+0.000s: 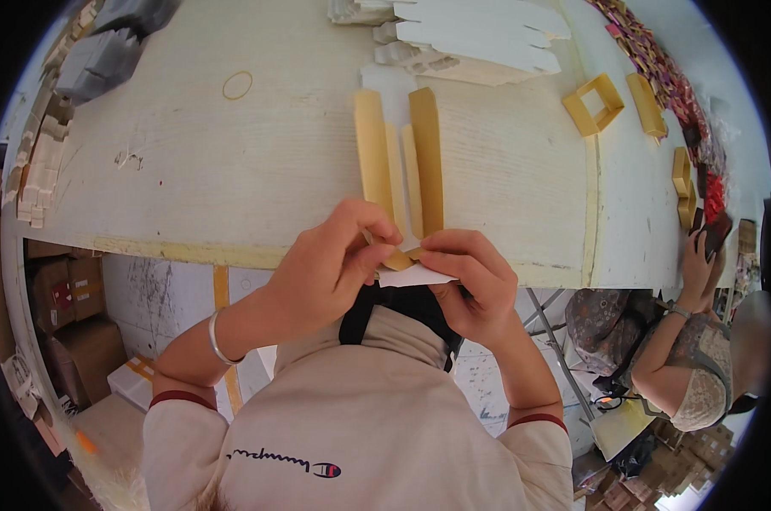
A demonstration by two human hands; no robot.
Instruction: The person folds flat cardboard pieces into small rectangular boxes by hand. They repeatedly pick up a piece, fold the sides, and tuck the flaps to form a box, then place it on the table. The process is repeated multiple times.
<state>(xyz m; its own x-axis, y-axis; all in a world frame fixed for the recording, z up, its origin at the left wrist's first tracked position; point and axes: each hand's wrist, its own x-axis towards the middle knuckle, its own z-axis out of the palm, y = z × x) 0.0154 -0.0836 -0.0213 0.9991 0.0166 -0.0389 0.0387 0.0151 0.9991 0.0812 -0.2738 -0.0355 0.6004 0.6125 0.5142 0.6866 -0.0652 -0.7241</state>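
Note:
A partly folded carton, gold on its raised side walls and white along its base, lies lengthwise in front of me at the table's front edge. My left hand pinches the gold flap at its near end between thumb and fingers. On the other side of that end, my right hand grips the carton's corner, fingers on top and thumb below. A white end flap sticks out toward me between the two hands. Both walls stand up, leaning slightly outward, and the far end is open.
Stacked flat white carton blanks lie at the far middle. A rubber band is on the table, left of the carton. Grey stacks stand far left. Gold box frames sit at right, near a co-worker holding something dark.

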